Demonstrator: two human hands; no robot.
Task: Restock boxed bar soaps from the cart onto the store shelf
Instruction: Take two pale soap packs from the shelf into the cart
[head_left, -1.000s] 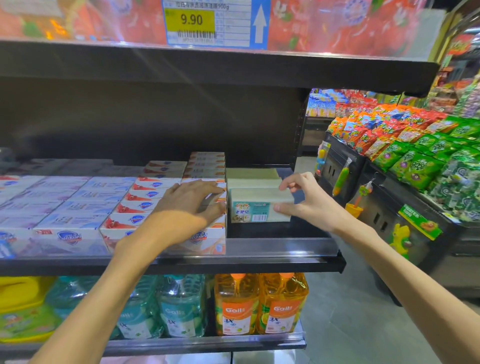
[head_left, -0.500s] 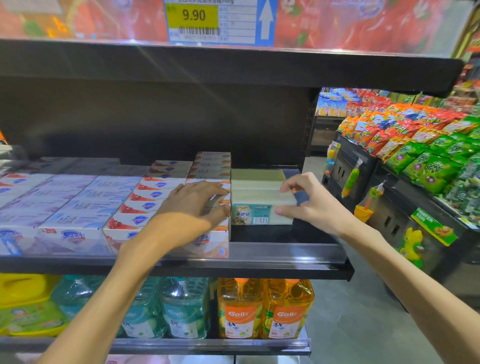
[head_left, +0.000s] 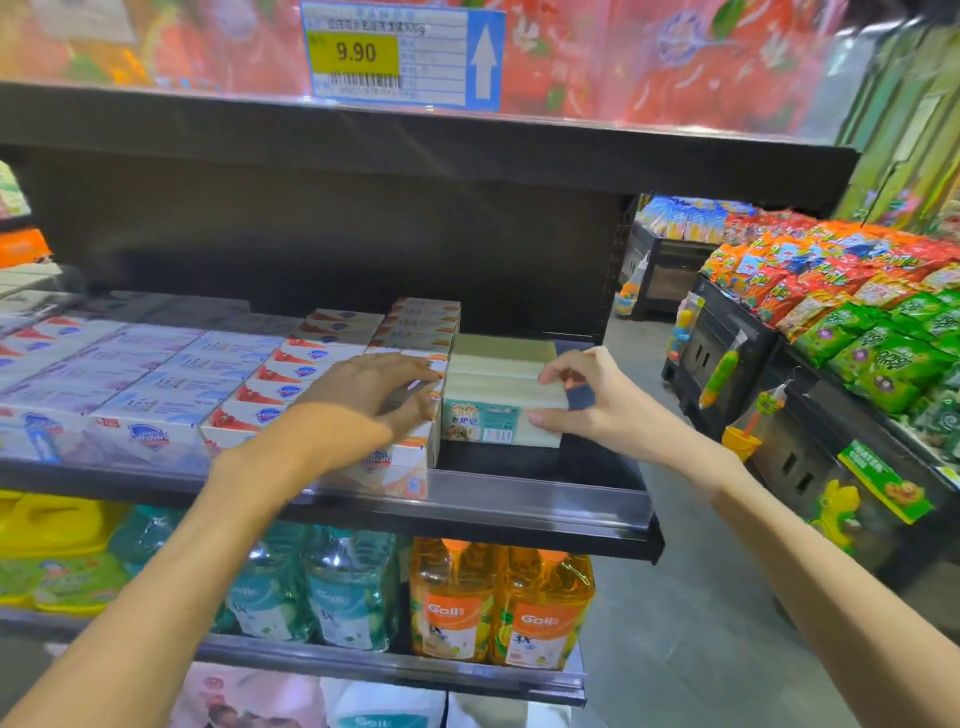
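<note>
While the left hand (head_left: 374, 397) is laid flat, fingers spread, on the boxed soaps (head_left: 410, 415), the pale soap pack (head_left: 501, 413) just right of them is pinched at its right end by the right hand (head_left: 592, 400), resting on the shelf (head_left: 519, 493).

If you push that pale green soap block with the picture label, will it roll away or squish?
Probably neither. The soap block has flat sides and sits flat on the shelf, so it should slide, not roll. Its edges look straight under the right hand, so it seems stiff. Its wrapper looks shiny, maybe a bit slippery.
</note>
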